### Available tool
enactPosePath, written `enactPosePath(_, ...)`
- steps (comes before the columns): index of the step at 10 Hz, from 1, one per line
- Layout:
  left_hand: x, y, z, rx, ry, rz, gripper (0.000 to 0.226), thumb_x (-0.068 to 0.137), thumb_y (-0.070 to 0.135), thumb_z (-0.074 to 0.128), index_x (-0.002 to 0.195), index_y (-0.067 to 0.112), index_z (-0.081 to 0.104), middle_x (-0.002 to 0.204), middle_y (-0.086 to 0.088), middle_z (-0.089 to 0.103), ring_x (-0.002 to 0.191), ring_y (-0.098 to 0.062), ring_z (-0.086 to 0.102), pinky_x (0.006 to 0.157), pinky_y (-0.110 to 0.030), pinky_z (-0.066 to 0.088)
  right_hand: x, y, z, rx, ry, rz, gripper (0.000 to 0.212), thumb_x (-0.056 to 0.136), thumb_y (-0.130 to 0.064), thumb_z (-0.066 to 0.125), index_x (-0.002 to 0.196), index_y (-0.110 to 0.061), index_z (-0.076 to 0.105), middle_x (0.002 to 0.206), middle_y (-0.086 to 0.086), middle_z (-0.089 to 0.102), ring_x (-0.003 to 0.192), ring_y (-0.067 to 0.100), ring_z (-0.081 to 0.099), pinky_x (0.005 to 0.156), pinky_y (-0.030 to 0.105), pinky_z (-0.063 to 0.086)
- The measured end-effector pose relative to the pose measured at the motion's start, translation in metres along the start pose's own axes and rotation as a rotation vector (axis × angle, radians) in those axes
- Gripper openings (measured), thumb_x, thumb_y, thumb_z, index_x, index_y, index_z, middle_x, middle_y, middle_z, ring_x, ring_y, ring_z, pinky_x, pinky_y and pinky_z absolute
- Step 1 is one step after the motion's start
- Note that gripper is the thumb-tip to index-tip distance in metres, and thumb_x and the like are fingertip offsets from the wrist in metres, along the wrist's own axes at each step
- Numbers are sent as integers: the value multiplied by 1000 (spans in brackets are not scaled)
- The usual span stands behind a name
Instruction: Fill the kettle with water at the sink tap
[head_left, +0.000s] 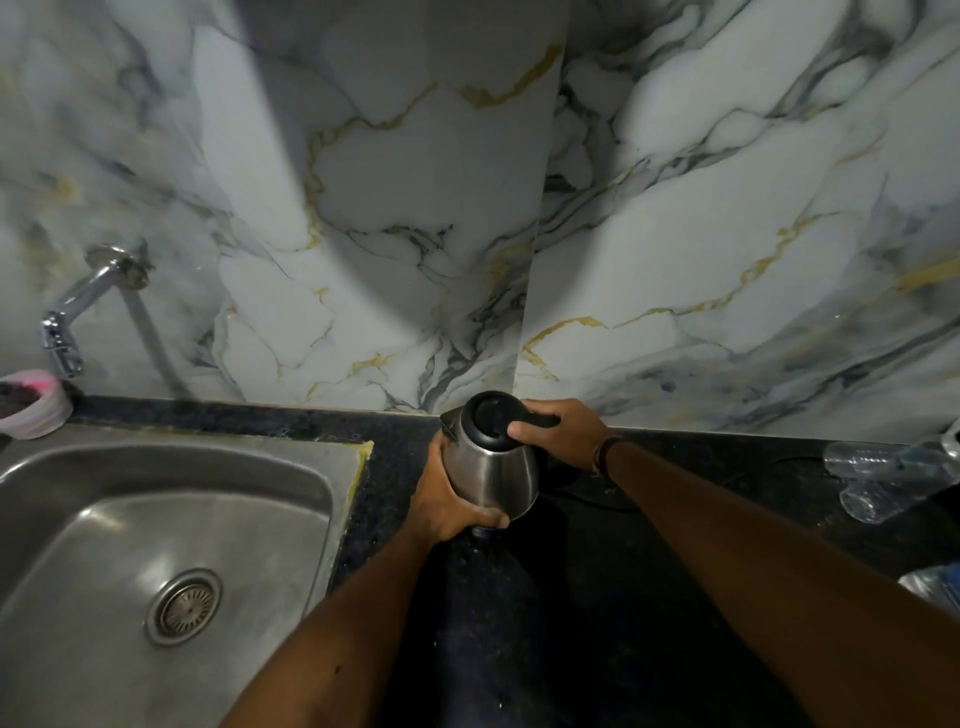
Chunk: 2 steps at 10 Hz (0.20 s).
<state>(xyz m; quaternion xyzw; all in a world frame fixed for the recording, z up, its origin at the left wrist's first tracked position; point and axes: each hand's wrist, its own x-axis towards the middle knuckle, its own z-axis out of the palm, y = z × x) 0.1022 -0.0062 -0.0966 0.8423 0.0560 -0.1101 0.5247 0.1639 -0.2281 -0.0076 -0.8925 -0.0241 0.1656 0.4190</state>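
**Kettle held over the worktop, tap waiting at the far left**

While the tap (65, 327) is hanging dry at the far left above the steel sink (171, 519), the kettle (491, 462) is being held over the dark worktop (571, 597), right of the basin, its black lid looking closed. The left hand (447, 501) is cupping the steel body, fingers wrapped under it. The right hand (563, 431) is gripping the handle, fingers curled tight. I think the lid must open first, then the kettle should travel level until its mouth is sitting under the spout.
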Motion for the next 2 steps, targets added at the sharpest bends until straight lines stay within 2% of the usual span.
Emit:
enactPosePath(1, -11, -3, -7, -38, -61, -40, 192, 42, 24, 118, 177, 22, -19, 187, -6, 10, 173, -28, 15, 138, -53, 25, -7, -4, 0, -166, 60, 62, 126, 57, -98, 50, 166, -34, 40, 159, 8, 57, 152, 35, 46, 125, 55, 36)
enactPosePath(2, -45, -3, -18, 79, -7, 19, 178, 53, 31, 113, 179, 21, -13, 189, -4, 2, 174, -23, 2, 140, -47, 14, -30, -2, -8, -84, 304, 113, 115, 72, -97, 38, 170, -38, 25, 163, 12, 48, 156, 42, 34, 127, 59, 29)
